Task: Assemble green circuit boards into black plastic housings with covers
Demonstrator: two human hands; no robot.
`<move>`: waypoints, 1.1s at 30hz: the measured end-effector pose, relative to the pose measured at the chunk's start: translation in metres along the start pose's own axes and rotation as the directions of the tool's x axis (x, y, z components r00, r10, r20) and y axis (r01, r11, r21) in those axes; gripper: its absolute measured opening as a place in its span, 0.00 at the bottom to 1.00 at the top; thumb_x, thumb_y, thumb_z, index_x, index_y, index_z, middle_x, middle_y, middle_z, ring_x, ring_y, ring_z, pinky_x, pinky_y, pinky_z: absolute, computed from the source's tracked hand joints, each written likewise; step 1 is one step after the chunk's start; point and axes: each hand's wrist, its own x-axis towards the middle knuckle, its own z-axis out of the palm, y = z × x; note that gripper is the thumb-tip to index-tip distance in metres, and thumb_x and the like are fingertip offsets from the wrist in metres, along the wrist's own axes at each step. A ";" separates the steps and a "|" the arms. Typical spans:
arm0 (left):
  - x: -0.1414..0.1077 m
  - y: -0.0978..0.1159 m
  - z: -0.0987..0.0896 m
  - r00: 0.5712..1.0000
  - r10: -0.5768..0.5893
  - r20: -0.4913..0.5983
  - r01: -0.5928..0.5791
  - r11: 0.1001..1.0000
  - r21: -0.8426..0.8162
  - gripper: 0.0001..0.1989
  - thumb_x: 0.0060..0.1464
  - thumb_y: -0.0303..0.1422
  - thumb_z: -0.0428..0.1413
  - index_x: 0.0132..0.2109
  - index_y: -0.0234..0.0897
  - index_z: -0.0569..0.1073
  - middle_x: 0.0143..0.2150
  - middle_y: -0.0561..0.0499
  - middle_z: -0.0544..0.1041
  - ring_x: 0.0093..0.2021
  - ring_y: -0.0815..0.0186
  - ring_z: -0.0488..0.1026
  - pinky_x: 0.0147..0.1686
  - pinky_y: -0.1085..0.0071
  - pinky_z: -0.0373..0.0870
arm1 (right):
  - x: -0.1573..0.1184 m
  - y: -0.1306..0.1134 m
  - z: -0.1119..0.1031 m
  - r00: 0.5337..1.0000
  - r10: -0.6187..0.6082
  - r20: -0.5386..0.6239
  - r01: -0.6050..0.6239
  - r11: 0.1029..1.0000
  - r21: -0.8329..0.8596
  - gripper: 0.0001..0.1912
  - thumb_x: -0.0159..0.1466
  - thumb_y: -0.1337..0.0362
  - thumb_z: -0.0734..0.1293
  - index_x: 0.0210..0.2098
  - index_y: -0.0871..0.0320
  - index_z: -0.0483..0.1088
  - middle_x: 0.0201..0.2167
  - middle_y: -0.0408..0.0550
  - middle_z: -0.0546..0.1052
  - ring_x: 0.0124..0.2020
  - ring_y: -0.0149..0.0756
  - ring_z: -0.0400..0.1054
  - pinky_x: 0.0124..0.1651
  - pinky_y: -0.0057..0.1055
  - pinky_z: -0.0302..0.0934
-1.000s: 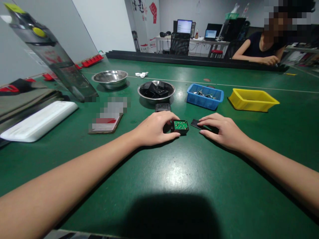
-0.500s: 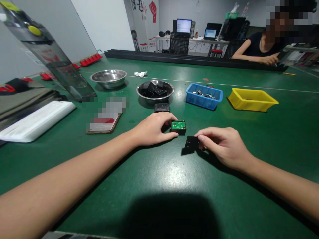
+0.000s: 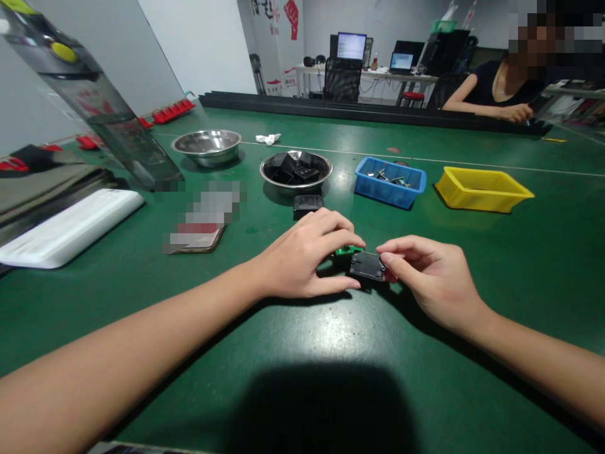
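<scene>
My right hand (image 3: 428, 274) pinches a flat black plastic cover (image 3: 367, 266) by its right edge, its inner face with small corner details turned towards me. Behind that cover, a small black box with a green circuit board (image 3: 348, 250) is mostly hidden. My left hand (image 3: 307, 255) is closed around the box, index finger on the far side and thumb on the near side. Cover and box overlap in view; whether they touch I cannot tell. A black case (image 3: 308, 204) lies just beyond my left hand.
A steel bowl (image 3: 328, 178) holds several black cases; another steel bowl (image 3: 207, 157) stands left. A blue bin (image 3: 385, 194) holds small metal parts, beside a yellow bin (image 3: 477, 200). A phone (image 3: 201, 230), white slab (image 3: 75, 230) and bottle (image 3: 118, 135) are left. A person sits opposite.
My right hand has brought the cover left and tilted it up, in front of the box. My left hand and the box have shifted slightly right and nearer.
</scene>
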 end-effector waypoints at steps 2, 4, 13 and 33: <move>0.000 0.001 0.000 1.000 0.017 -0.006 -0.017 1.000 0.020 0.19 0.59 0.44 0.61 0.50 0.35 0.74 0.46 0.42 0.76 0.47 0.59 0.72 0.50 0.62 0.70 | 0.000 0.000 0.000 1.000 -0.025 -0.005 0.025 1.000 -0.002 0.05 0.61 0.63 0.73 0.34 0.59 0.78 0.22 0.44 0.80 0.21 0.31 0.74 0.24 0.24 0.68; -0.001 0.001 0.000 1.000 0.027 -0.009 -0.027 0.999 0.028 0.16 0.60 0.42 0.60 0.48 0.36 0.75 0.44 0.44 0.76 0.45 0.60 0.73 0.49 0.64 0.70 | -0.001 -0.001 0.001 0.999 -0.038 -0.002 0.038 0.999 -0.005 0.05 0.61 0.63 0.73 0.34 0.59 0.77 0.22 0.44 0.80 0.21 0.31 0.74 0.24 0.25 0.69; 0.000 -0.002 0.000 0.998 0.008 -0.062 -0.007 1.000 0.012 0.14 0.61 0.41 0.59 0.46 0.35 0.74 0.40 0.45 0.78 0.41 0.62 0.74 0.46 0.65 0.69 | 0.000 0.008 -0.009 0.921 -0.380 0.081 0.388 0.887 -0.250 0.13 0.62 0.65 0.73 0.46 0.55 0.75 0.41 0.51 0.80 0.38 0.39 0.76 0.37 0.33 0.74; -0.002 -0.021 0.001 0.968 -0.141 0.206 0.128 0.989 0.076 0.17 0.62 0.45 0.56 0.45 0.34 0.74 0.42 0.44 0.78 0.41 0.61 0.73 0.44 0.66 0.69 | 0.006 0.006 -0.008 0.983 -0.174 -0.063 0.158 0.965 -0.208 0.06 0.61 0.60 0.74 0.34 0.57 0.78 0.25 0.45 0.81 0.22 0.34 0.75 0.26 0.29 0.71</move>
